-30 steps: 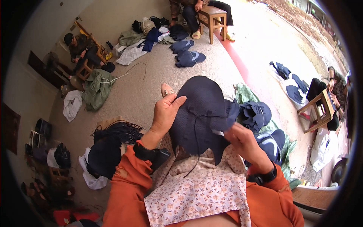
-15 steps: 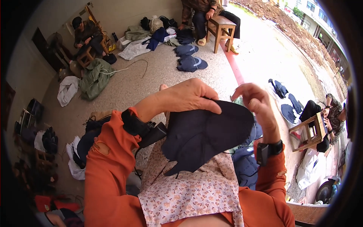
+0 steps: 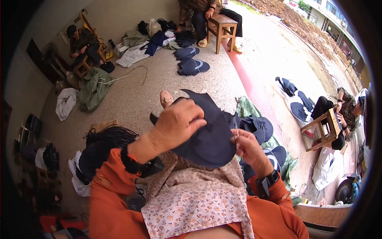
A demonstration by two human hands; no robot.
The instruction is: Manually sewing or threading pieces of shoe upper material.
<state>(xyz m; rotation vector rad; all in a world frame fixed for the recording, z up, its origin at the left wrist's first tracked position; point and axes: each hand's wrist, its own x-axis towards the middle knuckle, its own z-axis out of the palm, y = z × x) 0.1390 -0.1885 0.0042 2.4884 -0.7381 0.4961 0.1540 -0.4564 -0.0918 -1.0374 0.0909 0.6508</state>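
A dark navy cap piece (image 3: 215, 133), its rounded brim toward me and its pointed panels spread away, rests over my apron-covered lap. My left hand (image 3: 173, 125) lies over its left side, fingers curled and thumb drawn in; what they pinch, if anything, I cannot make out. At the brim's right edge, my right hand (image 3: 250, 149) is closed on a thin, metallic-looking tool (image 3: 236, 126) pointing away from me. Its exact kind is too small to tell. Just beyond that hand, several navy caps (image 3: 258, 128) lie on a green sheet (image 3: 244, 106).
A dark bundle of cords and cap pieces (image 3: 105, 145) lies left of my lap. Stacked caps (image 3: 193, 66) and a cloth pile (image 3: 149, 44) are farther ahead. People sit near wooden stools (image 3: 221, 30) at the back and right (image 3: 324, 129). A green sack (image 3: 94, 88) stands left.
The cap piece has been turned, its brim now toward me and its panels away. My left hand has moved lower and left; my right has come down to the brim, a thin tool now visible.
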